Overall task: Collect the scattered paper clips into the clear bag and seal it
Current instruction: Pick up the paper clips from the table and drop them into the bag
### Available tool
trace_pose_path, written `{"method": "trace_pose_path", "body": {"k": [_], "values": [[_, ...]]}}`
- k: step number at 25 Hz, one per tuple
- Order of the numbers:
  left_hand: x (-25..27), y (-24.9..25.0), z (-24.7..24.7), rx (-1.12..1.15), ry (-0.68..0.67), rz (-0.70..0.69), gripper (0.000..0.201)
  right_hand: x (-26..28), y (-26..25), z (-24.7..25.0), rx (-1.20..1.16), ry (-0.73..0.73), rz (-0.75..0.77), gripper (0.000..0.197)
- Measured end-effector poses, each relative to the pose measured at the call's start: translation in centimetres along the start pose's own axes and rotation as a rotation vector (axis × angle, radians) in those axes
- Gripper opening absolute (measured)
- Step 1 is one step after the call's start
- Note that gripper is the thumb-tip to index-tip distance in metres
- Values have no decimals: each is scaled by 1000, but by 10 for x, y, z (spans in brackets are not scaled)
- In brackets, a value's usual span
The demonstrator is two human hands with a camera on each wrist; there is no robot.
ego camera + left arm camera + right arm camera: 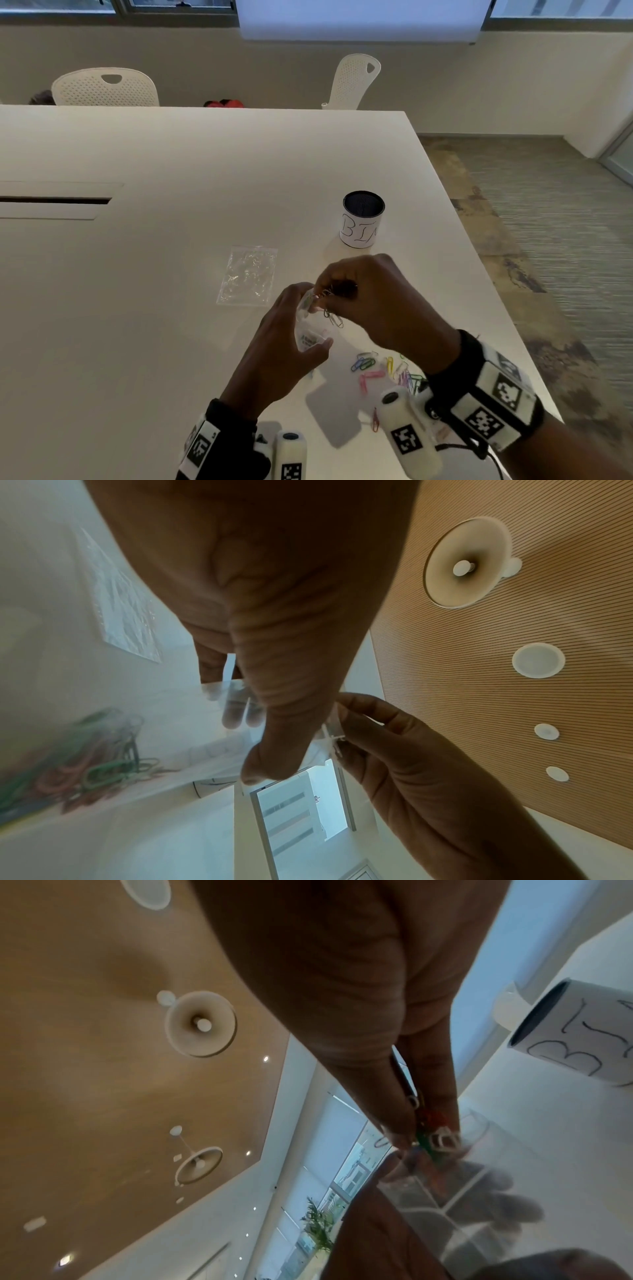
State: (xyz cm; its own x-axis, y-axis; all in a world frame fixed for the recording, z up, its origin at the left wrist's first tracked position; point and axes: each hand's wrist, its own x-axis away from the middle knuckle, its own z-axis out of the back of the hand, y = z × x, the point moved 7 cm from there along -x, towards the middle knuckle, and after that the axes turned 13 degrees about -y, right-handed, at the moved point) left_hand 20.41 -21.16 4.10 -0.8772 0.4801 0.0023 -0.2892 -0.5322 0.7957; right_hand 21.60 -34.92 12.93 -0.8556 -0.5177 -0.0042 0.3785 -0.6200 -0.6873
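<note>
Left hand (291,329) is gripping the clear bag (310,337) up off the surface (171,154), mouth toward the right hand (370,301), which pinches a bunch of paper clips (334,317) right at the opening. I'd spread the mouth wider before letting go — loose clips (380,370) wait underneath, right of the bag.
</note>
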Motion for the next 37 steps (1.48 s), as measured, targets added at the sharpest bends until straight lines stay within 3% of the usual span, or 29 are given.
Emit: {"method": "trace_pose_path", "body": {"k": [5, 10, 17, 22, 26, 31, 35, 37], "values": [[2, -1, -2, 16, 7, 3, 64, -3, -3, -14, 39, -34, 3, 11], [1, 2, -5, -33, 14, -36, 60, 10, 1, 7, 104, 49, 21, 9], [-1, 9, -11, 9, 8, -46, 65, 76, 77, 43, 81, 146, -258, 12], [-4, 9, -14, -17, -4, -21, 68, 144, 147, 36, 142, -15, -571, 29], [-2, 10, -15, -52, -12, -6, 70, 189, 179, 25, 199, -100, -722, 39], [0, 13, -14, -92, 0, 1, 68, 201, 191, 6, 189, -66, -776, 43], [2, 12, -14, -84, 6, 5, 66, 188, 169, -25, 130, -127, -626, 37], [3, 12, -14, -91, 5, 5, 65, 193, 162, -17, 71, -112, -623, 36]]}}
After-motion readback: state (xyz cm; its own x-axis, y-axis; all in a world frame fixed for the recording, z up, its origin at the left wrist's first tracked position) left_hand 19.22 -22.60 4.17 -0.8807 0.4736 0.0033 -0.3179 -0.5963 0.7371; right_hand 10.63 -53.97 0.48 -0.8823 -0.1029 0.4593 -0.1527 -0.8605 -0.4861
